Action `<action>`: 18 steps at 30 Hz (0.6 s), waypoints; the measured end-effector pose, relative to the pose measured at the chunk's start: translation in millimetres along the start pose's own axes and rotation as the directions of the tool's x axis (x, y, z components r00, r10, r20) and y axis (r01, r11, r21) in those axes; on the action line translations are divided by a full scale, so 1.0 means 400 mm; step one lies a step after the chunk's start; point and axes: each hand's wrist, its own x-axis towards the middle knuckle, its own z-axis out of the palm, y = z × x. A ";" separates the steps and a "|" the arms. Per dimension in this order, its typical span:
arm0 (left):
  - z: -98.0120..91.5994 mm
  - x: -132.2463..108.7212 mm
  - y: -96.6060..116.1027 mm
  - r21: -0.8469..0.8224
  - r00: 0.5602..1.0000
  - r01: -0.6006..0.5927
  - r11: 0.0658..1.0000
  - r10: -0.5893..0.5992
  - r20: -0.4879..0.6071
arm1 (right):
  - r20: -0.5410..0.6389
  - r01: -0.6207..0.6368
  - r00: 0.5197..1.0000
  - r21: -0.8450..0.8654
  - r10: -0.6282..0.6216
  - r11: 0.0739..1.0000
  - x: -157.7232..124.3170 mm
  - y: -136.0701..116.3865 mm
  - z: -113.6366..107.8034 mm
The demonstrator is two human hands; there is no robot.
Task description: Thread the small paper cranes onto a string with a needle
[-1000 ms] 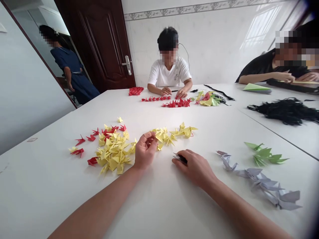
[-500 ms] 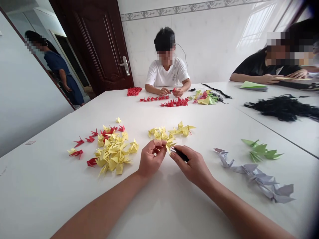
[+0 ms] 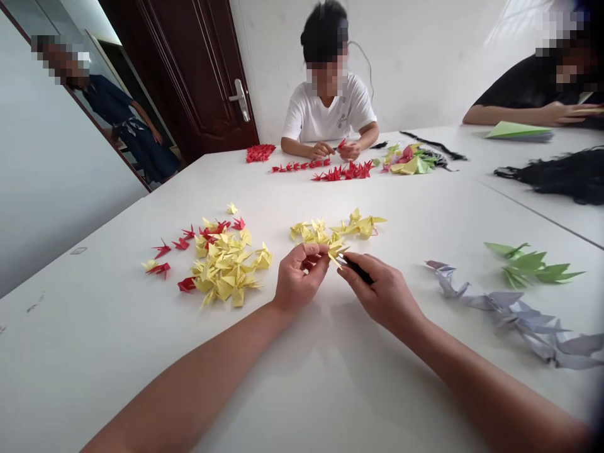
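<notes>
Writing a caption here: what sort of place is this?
Probably a shared craft workroom: long white tables hold heaps of yellow and red origami paper cranes, and a person in a white T-shirt sits working at the far side.

Grey paper cranes (image 3: 514, 321) | green paper cranes (image 3: 531, 267) | black cord tangle (image 3: 557, 179) | wooden door (image 3: 198, 75)

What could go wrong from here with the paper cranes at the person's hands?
The yellow paper crane between the left hand and right hand sits just below a loose row of yellow cranes, so a slip could knock them askew. The black item in the right hand might crease or tear the thin paper.
</notes>
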 end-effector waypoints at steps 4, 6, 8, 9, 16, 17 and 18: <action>0.004 0.002 0.001 -0.008 1.000 -0.017 1.000 0.017 0.015 | -0.032 0.008 0.999 -0.004 -0.008 1.000 0.000 0.003 0.001; 0.005 0.003 0.001 -0.003 0.999 -0.026 1.000 0.026 0.027 | -0.045 0.012 0.999 -0.011 -0.013 1.000 0.001 0.003 0.000; 0.006 0.003 0.000 -0.002 0.999 -0.033 0.999 0.033 0.035 | -0.056 0.016 0.998 -0.014 -0.017 1.000 0.002 0.003 -0.002; 0.006 0.003 0.000 -0.002 0.999 -0.033 0.999 0.033 0.038 | -0.059 0.017 0.998 -0.015 -0.018 1.000 0.002 0.002 -0.003; 0.007 0.001 -0.002 -0.003 0.998 -0.031 1.000 0.031 0.045 | -0.054 0.026 0.998 -0.031 -0.027 0.999 0.001 -0.001 -0.011; 0.007 0.000 -0.001 -0.001 0.998 -0.032 0.999 0.032 0.048 | -0.051 0.029 0.998 -0.028 -0.030 0.999 0.001 -0.001 -0.012; 0.007 0.000 -0.001 0.001 0.998 -0.032 0.999 0.032 0.048 | -0.050 0.033 0.998 -0.026 -0.034 0.999 0.001 0.000 -0.012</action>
